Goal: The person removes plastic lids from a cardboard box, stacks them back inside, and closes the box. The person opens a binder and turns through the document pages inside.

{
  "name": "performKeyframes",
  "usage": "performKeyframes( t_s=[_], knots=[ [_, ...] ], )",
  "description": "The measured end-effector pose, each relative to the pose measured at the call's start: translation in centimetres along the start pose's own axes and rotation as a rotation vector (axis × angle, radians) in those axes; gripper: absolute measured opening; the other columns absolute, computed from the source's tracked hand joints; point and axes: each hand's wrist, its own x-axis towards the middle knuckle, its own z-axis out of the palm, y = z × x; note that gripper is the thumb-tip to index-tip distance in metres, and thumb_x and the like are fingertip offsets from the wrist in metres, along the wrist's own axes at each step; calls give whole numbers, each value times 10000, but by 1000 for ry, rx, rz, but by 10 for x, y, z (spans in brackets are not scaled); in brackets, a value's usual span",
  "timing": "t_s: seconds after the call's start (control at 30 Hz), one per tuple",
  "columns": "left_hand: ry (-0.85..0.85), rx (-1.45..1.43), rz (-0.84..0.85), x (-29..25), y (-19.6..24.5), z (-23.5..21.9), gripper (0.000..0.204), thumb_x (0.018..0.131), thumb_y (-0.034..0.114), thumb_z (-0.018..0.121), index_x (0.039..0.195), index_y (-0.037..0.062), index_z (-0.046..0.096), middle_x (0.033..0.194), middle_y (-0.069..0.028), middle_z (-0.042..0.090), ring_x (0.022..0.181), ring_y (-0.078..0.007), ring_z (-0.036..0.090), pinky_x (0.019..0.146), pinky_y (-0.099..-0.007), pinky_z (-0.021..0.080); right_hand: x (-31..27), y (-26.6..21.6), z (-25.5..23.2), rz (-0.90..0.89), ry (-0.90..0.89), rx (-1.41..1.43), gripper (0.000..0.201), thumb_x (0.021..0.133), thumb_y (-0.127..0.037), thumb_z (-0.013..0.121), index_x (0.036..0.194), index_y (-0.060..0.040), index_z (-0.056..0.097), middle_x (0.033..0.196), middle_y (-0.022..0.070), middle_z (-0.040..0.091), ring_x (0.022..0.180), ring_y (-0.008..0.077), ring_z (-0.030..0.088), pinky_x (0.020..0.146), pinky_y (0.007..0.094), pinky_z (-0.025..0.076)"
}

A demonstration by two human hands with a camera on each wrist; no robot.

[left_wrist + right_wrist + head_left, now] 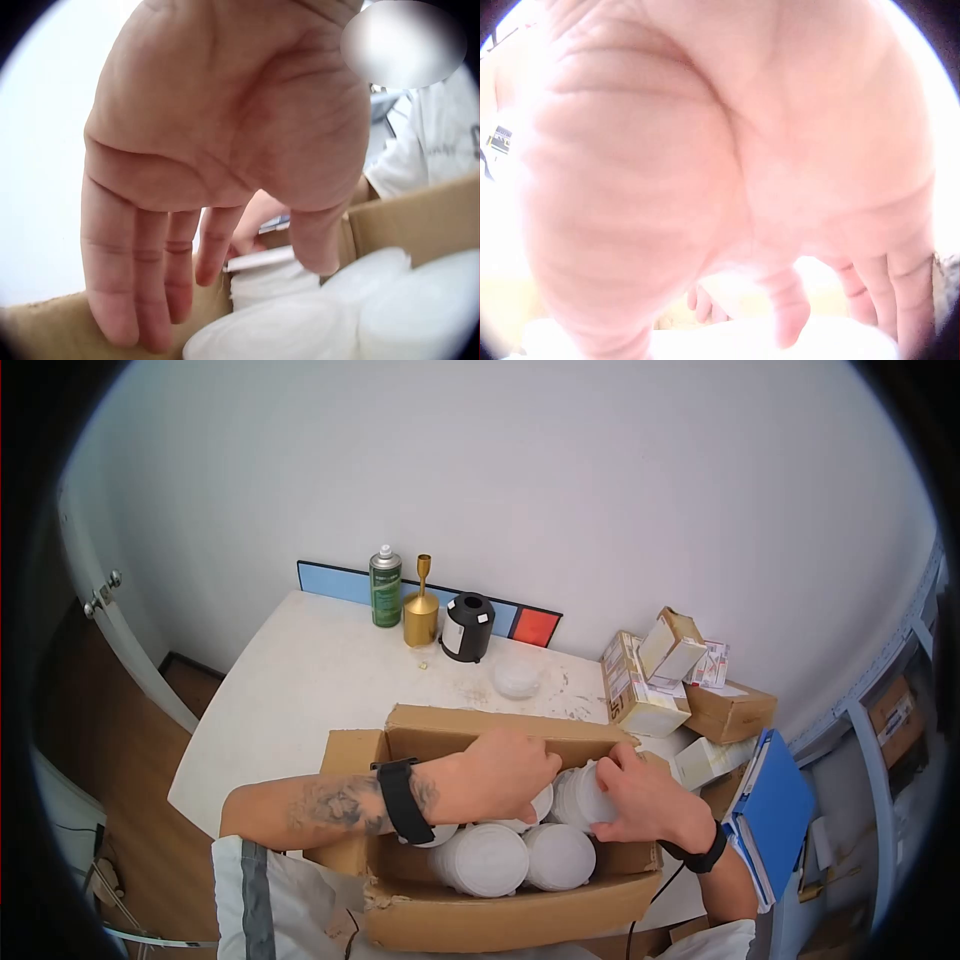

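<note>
An open cardboard box (520, 925) holds several round white plastic containers (490, 860) with flat pale tops, packed together. My left hand (490, 775) reaches over the middle of the box. In the left wrist view its fingers (112, 262) point down, fairly straight, with nothing between them and the thumb. At the right end of the box, my right hand (645, 795) grips a white container (575, 800), thumb and fingers spread across its top. This container lies tilted, its ribbed side showing. The right wrist view is washed out, with a bright white surface below the fingertips.
A green spray can (386, 588), a gold candle holder (421, 615) and a black cylinder (468, 628) stand at the table's back. A clear bowl (515, 678) sits behind the box. Small cartons (645, 695) and a blue folder (775, 810) are at right.
</note>
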Motion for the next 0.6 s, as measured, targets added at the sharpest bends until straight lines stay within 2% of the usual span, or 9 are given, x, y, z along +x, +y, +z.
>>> performKeyframes(
  t_s=[0.07, 0.13, 0.2, 0.27, 0.4, 0.47, 0.5, 0.53, 0.6],
  knots=[
    [19, 39, -22, 0, 12, 14, 599, 761, 460, 858, 1042, -13, 621, 894, -173, 659, 822, -308, 726, 661, -398, 589, -2, -3, -14, -13, 25, 35, 600, 695, -361, 861, 1086, -8, 573, 1130, 216, 516, 992, 411, 614, 850, 422, 541],
    [-37, 22, -175, 6, 22, 22, 647, 738, 519, 852, 1022, -20, 635, 893, -165, 654, 790, -309, 724, 663, -376, 593, -13, -10, -40, 58, 51, 189, 605, 678, -361, 869, 1082, -35, 559, 1109, 186, 507, 971, 384, 616, 814, 409, 538],
    [-76, 31, -181, 6, 23, 28, 625, 738, 495, 858, 1028, -19, 651, 966, -182, 638, 823, -324, 707, 668, -369, 596, -14, -7, -62, 24, 130, 207, 600, 652, -335, 884, 1067, -57, 552, 1111, 165, 506, 985, 356, 613, 821, 406, 527],
    [-28, 55, -130, 3, 21, 29, 625, 730, 439, 870, 1088, -21, 642, 1059, -203, 603, 859, -342, 680, 667, -370, 600, -6, -3, -82, -12, 370, 216, 570, 671, -289, 890, 1067, -52, 556, 1126, 159, 520, 1000, 351, 604, 838, 406, 519],
    [4, 62, -70, -3, 21, 29, 636, 711, 375, 879, 1142, -17, 625, 1103, -214, 573, 901, -347, 655, 674, -375, 605, 35, 6, -83, -28, 553, 222, 533, 710, -264, 889, 1072, -34, 574, 1156, 169, 536, 1028, 364, 597, 861, 415, 516],
    [18, 112, -152, -3, 23, 34, 656, 694, 350, 889, 1161, -15, 607, 1099, -217, 570, 914, -346, 649, 686, -378, 608, 41, 4, -74, -40, 662, 40, 505, 748, -265, 879, 1078, -15, 589, 1174, 169, 571, 1043, 360, 609, 869, 426, 515],
    [29, 102, -162, -2, 22, 34, 656, 694, 350, 889, 1161, -15, 607, 1099, -217, 570, 914, -346, 649, 686, -378, 608, 39, 4, -74, 37, 488, 86, 530, 756, -299, 877, 1105, -4, 609, 1220, 175, 608, 1042, 356, 635, 863, 431, 522],
    [-1, 83, -171, -2, 24, 30, 651, 692, 343, 889, 1155, -14, 603, 1102, -220, 570, 931, -347, 648, 679, -371, 605, 39, 3, -71, 27, 475, 81, 530, 756, -299, 877, 1105, -4, 609, 1220, 175, 608, 1042, 356, 635, 863, 431, 522],
    [-42, 76, -185, -4, 22, 23, 645, 690, 335, 889, 1149, -13, 599, 1106, -224, 569, 948, -347, 646, 671, -364, 602, 38, 0, -62, 91, -89, 201, 546, 757, -316, 873, 1119, 4, 616, 1215, 158, 634, 1025, 354, 663, 846, 445, 536]
  ],
)
